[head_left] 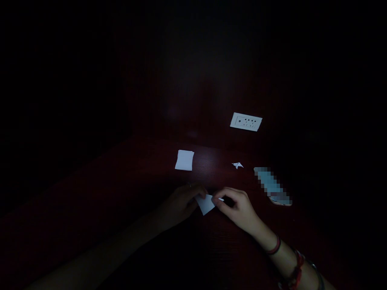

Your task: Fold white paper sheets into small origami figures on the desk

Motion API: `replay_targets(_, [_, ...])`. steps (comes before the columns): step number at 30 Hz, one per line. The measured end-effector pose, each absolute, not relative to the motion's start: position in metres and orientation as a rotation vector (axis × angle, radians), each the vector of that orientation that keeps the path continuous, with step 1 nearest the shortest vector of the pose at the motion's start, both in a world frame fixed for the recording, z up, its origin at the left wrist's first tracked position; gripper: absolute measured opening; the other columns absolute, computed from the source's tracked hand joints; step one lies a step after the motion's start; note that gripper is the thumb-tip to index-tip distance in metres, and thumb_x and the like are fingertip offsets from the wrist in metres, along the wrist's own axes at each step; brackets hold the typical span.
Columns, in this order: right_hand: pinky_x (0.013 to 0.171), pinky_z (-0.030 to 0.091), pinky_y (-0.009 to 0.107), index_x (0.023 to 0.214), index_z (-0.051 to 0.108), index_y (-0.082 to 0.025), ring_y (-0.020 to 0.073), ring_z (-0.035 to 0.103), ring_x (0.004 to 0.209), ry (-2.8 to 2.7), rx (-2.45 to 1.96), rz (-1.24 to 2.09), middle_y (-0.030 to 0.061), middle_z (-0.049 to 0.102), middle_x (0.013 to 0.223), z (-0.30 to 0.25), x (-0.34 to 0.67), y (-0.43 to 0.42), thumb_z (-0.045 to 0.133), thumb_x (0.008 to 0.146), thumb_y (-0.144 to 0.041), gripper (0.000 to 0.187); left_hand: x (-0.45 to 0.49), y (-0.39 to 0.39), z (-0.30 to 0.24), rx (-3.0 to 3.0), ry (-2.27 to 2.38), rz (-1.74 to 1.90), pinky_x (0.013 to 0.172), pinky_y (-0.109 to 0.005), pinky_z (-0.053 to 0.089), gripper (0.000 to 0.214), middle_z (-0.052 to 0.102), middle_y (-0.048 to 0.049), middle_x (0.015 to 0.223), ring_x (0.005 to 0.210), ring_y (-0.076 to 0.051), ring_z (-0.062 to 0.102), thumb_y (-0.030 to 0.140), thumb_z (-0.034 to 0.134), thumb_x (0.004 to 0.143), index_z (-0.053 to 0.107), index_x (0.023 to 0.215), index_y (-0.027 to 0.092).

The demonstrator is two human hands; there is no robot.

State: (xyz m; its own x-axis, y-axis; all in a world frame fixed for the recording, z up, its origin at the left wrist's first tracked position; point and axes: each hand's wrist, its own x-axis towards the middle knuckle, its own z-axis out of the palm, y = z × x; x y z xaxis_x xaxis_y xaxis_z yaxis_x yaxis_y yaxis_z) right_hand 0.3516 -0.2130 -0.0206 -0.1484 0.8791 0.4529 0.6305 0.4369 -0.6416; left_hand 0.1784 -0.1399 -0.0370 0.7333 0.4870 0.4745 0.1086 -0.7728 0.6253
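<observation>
A small folded piece of white paper (207,205) is held between my two hands above the dark table, one corner pointing down toward me. My left hand (181,204), dim in the shadow, pinches its left edge with thumb and fingers. On the other side, my right hand (237,205) grips the right edge between thumb and forefinger. Bracelets circle the right wrist and forearm. Beyond the hands lies a stack of white paper squares (184,160). A tiny folded paper bird (238,165) rests to the right of that stack.
A phone (273,187) with a blurred-out screen lies right of my right hand. A white socket panel (246,122) is set in the dark reddish panel behind the table (208,157). The surroundings are very dark, so edges are hard to make out.
</observation>
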Motion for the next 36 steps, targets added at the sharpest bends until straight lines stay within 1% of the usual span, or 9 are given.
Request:
replay_targets(4, [0.064, 0.043, 0.021, 0.082, 0.057, -0.016, 0.0107, 0.055, 0.067, -1.811, -1.325, 0.381, 0.0011, 0.06, 0.074, -0.026, 0.354, -0.209, 0.046, 0.075, -0.017, 0.013, 0.178, -0.142, -0.034, 2.323, 0.483, 0.768, 0.078, -0.028, 0.037, 0.037, 0.053, -0.0004, 0.096, 0.088, -0.014, 0.048, -0.001, 0.041, 0.062, 0.05, 0.091, 0.021])
replay_targets(6, [0.063, 0.042, 0.021, 0.08, 0.058, -0.017, 0.011, 0.054, 0.067, -1.819, -1.347, 0.344, 0.001, 0.06, 0.074, -0.026, 0.355, -0.209, 0.046, 0.075, -0.017, 0.013, 0.177, -0.142, -0.029, 2.264, 0.514, 0.741, 0.078, -0.028, 0.037, 0.037, 0.053, -0.0013, 0.097, 0.089, -0.015, 0.048, 0.002, 0.043, 0.064, 0.049, 0.096, 0.021])
replay_targets(10, [0.061, 0.04, 0.021, 0.074, 0.056, -0.016, 0.0114, 0.053, 0.066, -1.805, -1.383, 0.253, 0.0011, 0.058, 0.071, -0.023, 0.356, -0.21, 0.044, 0.077, -0.017, 0.013, 0.175, -0.14, -0.021, 2.089, 0.523, 0.695, 0.072, -0.027, 0.04, 0.02, 0.054, -0.0028, 0.094, 0.085, -0.015, 0.05, 0.016, 0.04, 0.077, 0.049, 0.095, 0.018])
replay_targets(13, [0.061, 0.04, 0.021, 0.074, 0.056, -0.017, 0.0116, 0.053, 0.066, -1.812, -1.38, 0.244, 0.0014, 0.057, 0.072, -0.021, 0.354, -0.212, 0.043, 0.077, -0.017, 0.013, 0.178, -0.138, -0.025, 2.046, 0.585, 0.752, 0.071, -0.026, 0.04, 0.015, 0.055, -0.0015, 0.089, 0.081, -0.014, 0.051, 0.022, 0.044, 0.078, 0.05, 0.091, 0.019])
replay_targets(19, [0.063, 0.04, 0.021, 0.08, 0.057, -0.018, 0.0112, 0.052, 0.069, -1.874, -1.344, 0.342, 0.001, 0.057, 0.073, -0.021, 0.351, -0.212, 0.046, 0.076, -0.018, 0.012, 0.186, -0.142, -0.039, 2.026, 0.627, 0.823, 0.067, -0.024, 0.042, 0.013, 0.056, -0.0007, 0.082, 0.077, -0.013, 0.054, 0.021, 0.047, 0.076, 0.051, 0.088, 0.018])
replay_targets(24, [0.06, 0.039, 0.02, 0.07, 0.055, -0.017, 0.0103, 0.05, 0.065, -1.934, -1.378, 0.373, -0.0001, 0.054, 0.069, -0.022, 0.349, -0.211, 0.045, 0.071, -0.012, 0.011, 0.186, -0.148, -0.033, 2.054, 0.663, 0.824, 0.067, -0.023, 0.042, 0.014, 0.058, -0.0004, 0.08, 0.075, -0.012, 0.055, 0.019, 0.048, 0.074, 0.051, 0.088, 0.017])
replay_targets(28, [0.059, 0.037, 0.019, 0.065, 0.05, -0.016, 0.0096, 0.048, 0.062, -1.97, -1.416, 0.356, -0.0016, 0.051, 0.066, -0.021, 0.356, -0.209, 0.045, 0.068, -0.009, 0.009, 0.185, -0.149, -0.03, 2.063, 0.708, 0.87, 0.064, -0.023, 0.041, 0.012, 0.057, 0.0004, 0.078, 0.073, -0.012, 0.054, 0.019, 0.048, 0.074, 0.051, 0.086, 0.018])
replay_targets(33, [0.058, 0.036, 0.02, 0.063, 0.047, -0.016, 0.0099, 0.047, 0.061, -1.964, -1.47, 0.301, -0.0017, 0.05, 0.064, -0.015, 0.376, -0.206, 0.044, 0.069, -0.011, 0.008, 0.184, -0.145, -0.031, 1.998, 0.777, 0.881, 0.058, -0.022, 0.04, 0.01, 0.056, 0.001, 0.074, 0.067, -0.012, 0.053, 0.021, 0.047, 0.075, 0.049, 0.084, 0.018])
replay_targets(36, [0.06, 0.038, 0.022, 0.068, 0.048, -0.016, 0.0106, 0.048, 0.063, -1.875, -1.479, 0.272, -0.0006, 0.05, 0.067, -0.011, 0.385, -0.204, 0.043, 0.071, -0.012, 0.007, 0.183, -0.14, -0.033, 1.917, 0.821, 0.879, 0.055, -0.022, 0.04, 0.008, 0.054, 0.0016, 0.072, 0.066, -0.012, 0.052, 0.021, 0.047, 0.073, 0.048, 0.081, 0.018])
